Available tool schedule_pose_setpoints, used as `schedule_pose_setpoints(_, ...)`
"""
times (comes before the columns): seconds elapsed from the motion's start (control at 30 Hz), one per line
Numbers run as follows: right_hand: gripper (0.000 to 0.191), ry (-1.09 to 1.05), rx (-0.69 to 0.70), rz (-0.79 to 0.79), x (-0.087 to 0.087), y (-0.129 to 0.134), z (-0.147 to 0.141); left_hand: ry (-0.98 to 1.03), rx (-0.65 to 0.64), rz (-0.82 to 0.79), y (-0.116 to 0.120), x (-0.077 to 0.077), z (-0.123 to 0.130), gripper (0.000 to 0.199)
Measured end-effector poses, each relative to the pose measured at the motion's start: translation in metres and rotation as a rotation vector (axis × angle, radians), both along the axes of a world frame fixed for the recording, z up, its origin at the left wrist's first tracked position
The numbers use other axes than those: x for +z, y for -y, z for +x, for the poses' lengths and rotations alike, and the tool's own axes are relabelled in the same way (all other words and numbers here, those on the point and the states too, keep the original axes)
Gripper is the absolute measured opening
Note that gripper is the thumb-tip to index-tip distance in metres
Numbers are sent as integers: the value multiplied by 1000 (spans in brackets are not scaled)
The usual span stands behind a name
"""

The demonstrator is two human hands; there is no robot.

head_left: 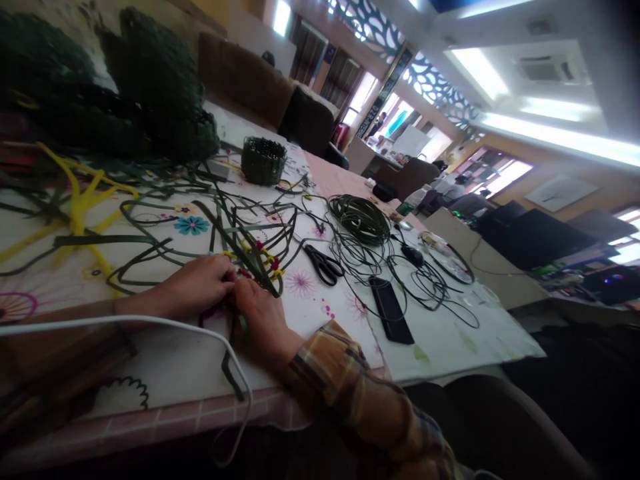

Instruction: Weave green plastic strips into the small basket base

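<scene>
From where I stand, the piece [260, 263] looks only partly done: it lies on the table [175, 377] right at the fingers, a splay of green strips with small red and yellow bits worked in around the crossings. The left hand [204, 283] and right hand [263, 317] meet at its near edge, both curled closed, seemingly pinching it, though I can't make out which strand lies between the fingertips. Plenty seems left, I'd judge, since long ends stick out loose on several sides and no closed shape shows. Beyond it stands a dark basket [263, 163], its wall closed all round, so it looks much further along. Scissors [325, 265] lie unused just right of the piece, near a coil [361, 220] of green strand.
</scene>
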State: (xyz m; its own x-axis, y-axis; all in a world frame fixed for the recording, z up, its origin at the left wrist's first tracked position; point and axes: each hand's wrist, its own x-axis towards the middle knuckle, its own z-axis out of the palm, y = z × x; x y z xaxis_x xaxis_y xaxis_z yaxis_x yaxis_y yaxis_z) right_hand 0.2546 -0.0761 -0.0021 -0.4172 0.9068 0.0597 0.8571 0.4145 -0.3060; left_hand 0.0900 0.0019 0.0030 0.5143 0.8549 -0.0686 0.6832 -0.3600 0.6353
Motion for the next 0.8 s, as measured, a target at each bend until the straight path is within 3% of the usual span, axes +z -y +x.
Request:
schedule_pose_setpoints(0.13, 24, 53, 33, -52, 0, -3, -3, -57, -2, 6, 2, 0, 2, 15)
schedule_pose_setpoints(0.33, 15, -144, 45, -4, -9, -11, 5, 74, -32, -49, 6, 3, -4, 22)
schedule_pose_setpoints(0.5, 10, -350, 6, 19, -5, -7, 11, 197, -11, 137, 10, -1, -14, 32)
schedule_pose_setpoints(0.63, 12, -401, -15, 23, 1, 0, 12, 190, -5, 274, 14, -3, -16, 27)
schedule_pose_setpoints(0.8, 8, -467, -49, 59, -1, -2, 10, 165, -144, 277, 17, 0, -16, 24)
